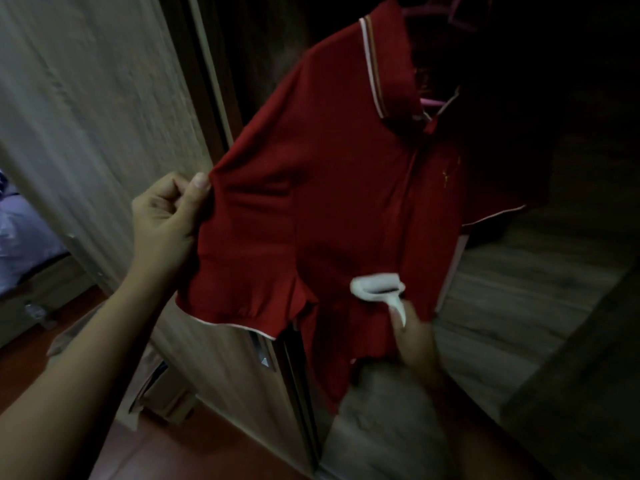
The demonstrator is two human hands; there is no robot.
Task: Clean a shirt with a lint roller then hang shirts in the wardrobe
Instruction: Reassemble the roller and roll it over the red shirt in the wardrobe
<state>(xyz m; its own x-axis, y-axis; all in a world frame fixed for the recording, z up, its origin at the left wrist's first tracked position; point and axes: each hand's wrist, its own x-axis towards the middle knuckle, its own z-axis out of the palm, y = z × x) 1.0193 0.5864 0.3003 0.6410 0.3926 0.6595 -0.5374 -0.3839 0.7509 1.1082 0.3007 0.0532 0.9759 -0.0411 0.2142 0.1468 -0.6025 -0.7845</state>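
Observation:
A red polo shirt [339, 188] with a white-striped collar hangs on a pink hanger [460, 15] inside the dark wardrobe. My left hand [166, 216] pinches the edge of its left sleeve between thumb and fingers and pulls the sleeve out sideways. My right hand [412, 334], low in the picture, grips the handle of a white lint roller [375, 287]. The roller's head lies against the lower front of the shirt. The picture is blurred, so the fingers of my right hand are hard to make out.
A light wooden wardrobe door [86, 116] stands at the left, its edge just behind the sleeve. A wooden shelf [519, 292] runs inside the wardrobe under the shirt. A bed with bluish bedding [20, 237] sits at the far left, over a reddish floor [173, 445].

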